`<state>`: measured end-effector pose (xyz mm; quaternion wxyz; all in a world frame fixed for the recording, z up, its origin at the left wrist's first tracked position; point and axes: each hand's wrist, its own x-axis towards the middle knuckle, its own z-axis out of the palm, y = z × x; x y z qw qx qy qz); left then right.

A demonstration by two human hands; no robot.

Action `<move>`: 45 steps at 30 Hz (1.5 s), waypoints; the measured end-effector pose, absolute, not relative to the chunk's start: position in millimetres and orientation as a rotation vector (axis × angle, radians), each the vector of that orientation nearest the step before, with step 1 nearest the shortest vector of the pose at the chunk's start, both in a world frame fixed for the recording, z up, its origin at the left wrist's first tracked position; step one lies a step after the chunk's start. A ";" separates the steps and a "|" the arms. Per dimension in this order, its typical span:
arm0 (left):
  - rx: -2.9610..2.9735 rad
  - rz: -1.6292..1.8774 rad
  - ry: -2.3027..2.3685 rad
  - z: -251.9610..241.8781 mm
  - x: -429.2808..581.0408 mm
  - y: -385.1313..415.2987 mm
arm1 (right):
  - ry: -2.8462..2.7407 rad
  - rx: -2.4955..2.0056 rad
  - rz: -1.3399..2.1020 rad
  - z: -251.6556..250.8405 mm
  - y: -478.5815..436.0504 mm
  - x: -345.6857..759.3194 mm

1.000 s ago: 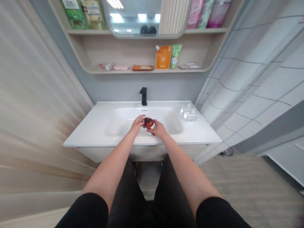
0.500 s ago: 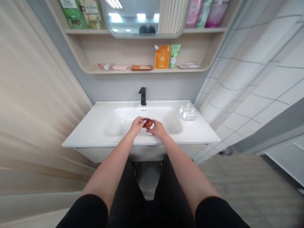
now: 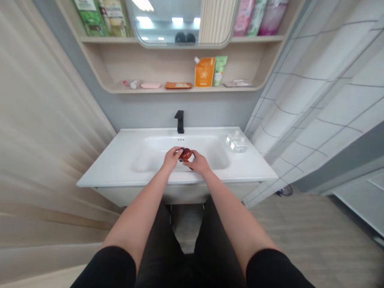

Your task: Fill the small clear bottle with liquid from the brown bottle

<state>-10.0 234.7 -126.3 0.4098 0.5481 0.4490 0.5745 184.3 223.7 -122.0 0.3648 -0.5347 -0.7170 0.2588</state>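
Over the basin of the white sink [image 3: 120, 164] I hold a small reddish-brown bottle [image 3: 186, 155] with both hands. My right hand [image 3: 198, 163] wraps round its body from below. My left hand [image 3: 171, 157] has its fingers closed on the bottle's dark top end. The bottle lies tilted toward the left. What is at the cap under my fingers I cannot make out.
A black faucet [image 3: 179, 121] stands behind the basin. Clear containers [image 3: 237, 143] sit on the sink's right corner. The shelf [image 3: 186, 90] above carries an orange pouch [image 3: 204, 72], a green tube and flat packets. A mirror hangs higher up; tiled wall on the right.
The bottle has turned slightly in my hands and my left fingers have shifted on its top. The view has drifted a little.
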 end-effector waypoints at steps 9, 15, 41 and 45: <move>2.149 0.767 1.673 -116.7 2.6 217.2 | -1.290 -1.413 0.562 -101.2 208.7 273.5; 2.380 0.437 1.742 -111.5 14.4 208.1 | -1.115 -1.627 0.111 -100.3 205.9 427.9; 2.389 0.286 1.849 -101.6 -2.9 197.9 | -1.839 -1.378 0.681 -111.0 201.1 283.3; 2.314 0.109 1.953 -99.8 -53.3 187.1 | -1.826 -1.383 0.722 -117.1 208.3 287.9</move>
